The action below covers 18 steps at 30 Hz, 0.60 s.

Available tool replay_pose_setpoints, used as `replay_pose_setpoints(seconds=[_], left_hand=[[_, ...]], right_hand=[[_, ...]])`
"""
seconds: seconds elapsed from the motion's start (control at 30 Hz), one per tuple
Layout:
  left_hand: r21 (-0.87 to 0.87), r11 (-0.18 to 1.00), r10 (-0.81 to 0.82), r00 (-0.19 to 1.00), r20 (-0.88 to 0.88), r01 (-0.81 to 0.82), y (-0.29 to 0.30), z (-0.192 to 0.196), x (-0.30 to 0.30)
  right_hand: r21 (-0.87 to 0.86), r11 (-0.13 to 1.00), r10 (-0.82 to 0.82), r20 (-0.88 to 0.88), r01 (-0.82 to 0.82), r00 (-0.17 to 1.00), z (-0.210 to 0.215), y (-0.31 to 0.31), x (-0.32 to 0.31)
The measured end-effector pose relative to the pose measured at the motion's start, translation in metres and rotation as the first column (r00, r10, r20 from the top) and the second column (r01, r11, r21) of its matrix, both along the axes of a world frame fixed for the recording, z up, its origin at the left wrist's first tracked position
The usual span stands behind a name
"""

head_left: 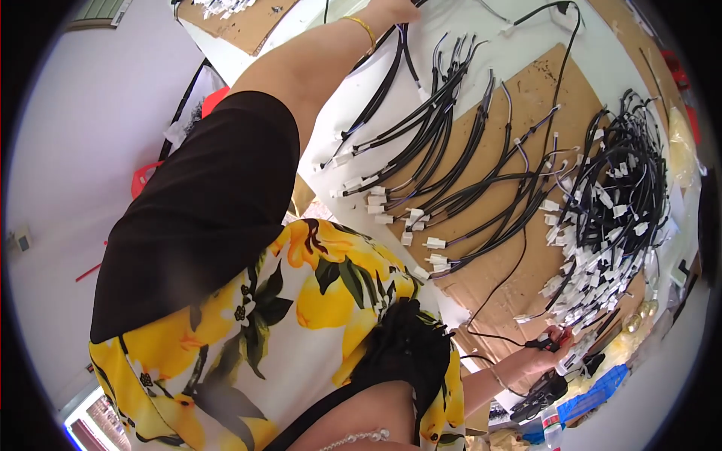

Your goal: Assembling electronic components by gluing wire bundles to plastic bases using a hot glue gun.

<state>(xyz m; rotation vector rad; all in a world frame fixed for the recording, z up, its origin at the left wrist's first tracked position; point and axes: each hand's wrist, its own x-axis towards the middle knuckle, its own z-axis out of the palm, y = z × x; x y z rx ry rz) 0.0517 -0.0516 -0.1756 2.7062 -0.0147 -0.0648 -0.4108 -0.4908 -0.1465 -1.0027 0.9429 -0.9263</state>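
Observation:
My left hand (394, 10) reaches to the top edge of the picture, beside a bunch of black cables (385, 86). Most of its fingers are cut off, so its grip is hidden. At the lower right, my right hand (543, 361) is closed on a black-and-red corded tool (555, 341), whose exact kind I cannot make out. A thin black cord (519, 267) runs from it up across the table. Between my hands, black cables with white connectors (444, 161) lie fanned out. A dense pile of similar cables (620, 180) sits just above my right hand.
Brown cardboard (541, 90) lies under the cables on the white table (331, 113). Beyond my right hand are a black device (540, 396), a plastic bottle (552, 427) and blue plastic (598, 392). Another cardboard sheet (252, 26) with white parts is at the upper left.

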Motion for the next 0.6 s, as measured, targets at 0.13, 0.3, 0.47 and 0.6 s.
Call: replay_pose_setpoints(seconds=[0.13, 0.3, 0.47, 0.6], left_hand=[[-0.026, 1.0, -0.008, 0.999, -0.051, 0.006, -0.001, 0.02, -0.009], [-0.159, 0.987, -0.038, 0.999, -0.007, 0.036, -0.001, 0.033, -0.014], [-0.004, 0.993, -0.111, 0.973, 0.202, 0.115, -0.009, 0.06, -0.021], [0.068, 0.987, -0.157, 0.942, 0.298, 0.143, 0.006, 0.082, -0.019]], right_hand=[[0.017, 0.999, 0.052, 0.03, -0.052, 0.998, -0.003, -0.003, -0.005], [0.049, 0.995, 0.082, 0.06, -0.085, 0.995, -0.013, -0.02, -0.014], [0.03, 0.995, 0.087, 0.086, -0.09, 0.992, -0.011, -0.026, -0.015], [0.025, 0.997, 0.077, 0.098, -0.079, 0.992, -0.009, -0.026, -0.009]])
